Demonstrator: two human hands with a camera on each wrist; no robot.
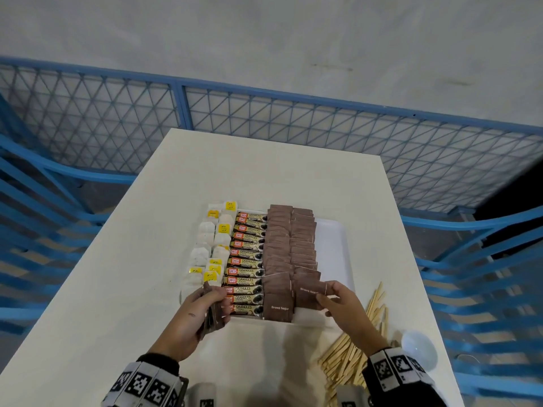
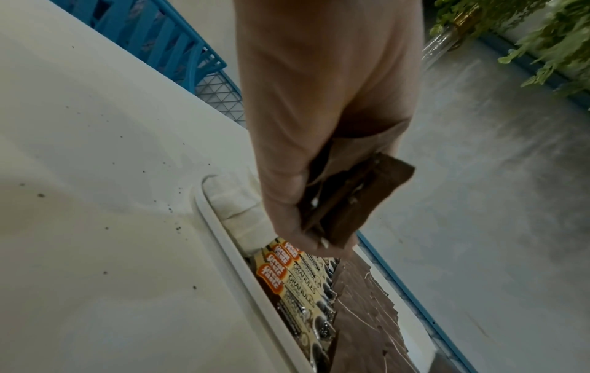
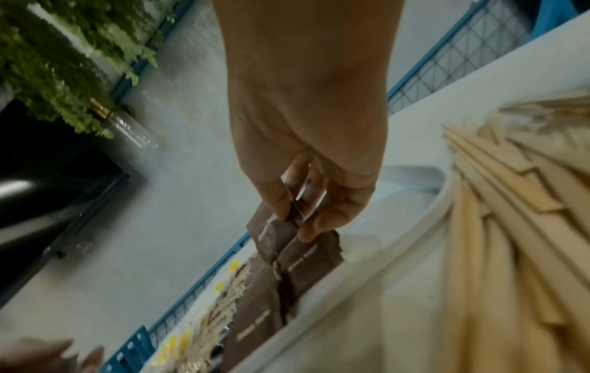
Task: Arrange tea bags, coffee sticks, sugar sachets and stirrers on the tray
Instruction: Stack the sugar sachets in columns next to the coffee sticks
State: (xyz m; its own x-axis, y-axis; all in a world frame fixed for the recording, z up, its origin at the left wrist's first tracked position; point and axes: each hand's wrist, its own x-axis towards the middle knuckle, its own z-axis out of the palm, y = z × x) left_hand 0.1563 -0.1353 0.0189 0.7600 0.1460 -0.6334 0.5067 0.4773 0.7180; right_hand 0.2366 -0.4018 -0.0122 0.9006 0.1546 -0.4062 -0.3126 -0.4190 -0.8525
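1. Here, the white tray (image 1: 335, 245) holds tea bags (image 1: 210, 245) at its left, then coffee sticks (image 1: 246, 259), then brown sugar sachets (image 1: 289, 245).
2. The left hand (image 1: 194, 315) grips a spare sachet stack (image 2: 348, 199) at the tray's near-left corner.
3. The right hand (image 1: 342, 304) pinches one sachet (image 1: 310, 290) over the tray's near row.
4. Wooden stirrers (image 1: 352, 351) lie loose right of the tray – off it.

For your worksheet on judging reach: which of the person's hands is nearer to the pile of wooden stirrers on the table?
Right. The right hand hovers just beside the wooden stirrers, pinching a sugar sachet. The left hand is across the tray, gripping spare sachets.
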